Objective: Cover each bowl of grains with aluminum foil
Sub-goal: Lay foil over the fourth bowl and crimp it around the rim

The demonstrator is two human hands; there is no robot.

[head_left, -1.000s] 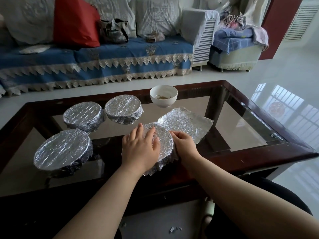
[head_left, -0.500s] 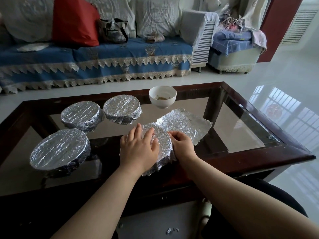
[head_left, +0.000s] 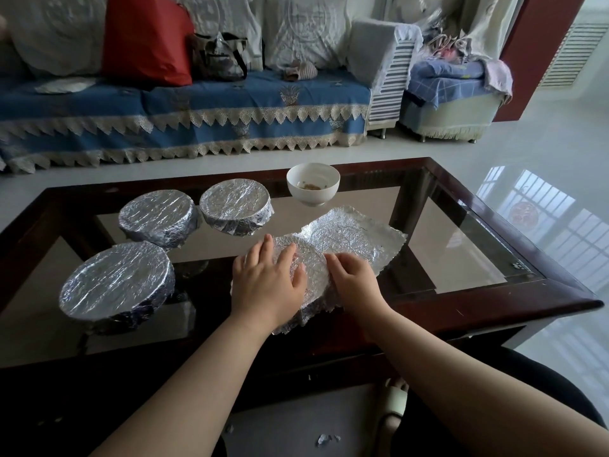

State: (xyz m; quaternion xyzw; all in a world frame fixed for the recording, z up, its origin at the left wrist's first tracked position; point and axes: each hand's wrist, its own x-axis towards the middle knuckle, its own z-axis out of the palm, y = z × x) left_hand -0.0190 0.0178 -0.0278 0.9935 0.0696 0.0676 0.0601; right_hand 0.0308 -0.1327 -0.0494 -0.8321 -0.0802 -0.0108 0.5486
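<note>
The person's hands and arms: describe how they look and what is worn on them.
Both forearms are bare up to the frame edge, with no sleeves in sight. The left hand and the right hand wear no gloves, and no rings, watch or bracelets show. The fingernails look short and unpainted.

On the table point(head_left: 494, 301) stand five bowls: three fully wrapped in foil point(head_left: 155, 217) point(head_left: 235, 206) point(head_left: 115, 282), a fourth point(head_left: 306, 258) under foil with two hands on it, the left point(head_left: 267, 285) and the right point(head_left: 354, 282), and one open white bowl point(head_left: 313, 183) with a few grains in it. One loose foil sheet point(head_left: 356, 239) lies flat beside the fourth bowl. Behind are one sofa point(head_left: 184, 120) carrying one red cushion point(head_left: 145, 41) and one bag point(head_left: 219, 57), one small seat point(head_left: 451, 103) to its right, and a few foil scraps point(head_left: 326, 438) on the floor.
</note>
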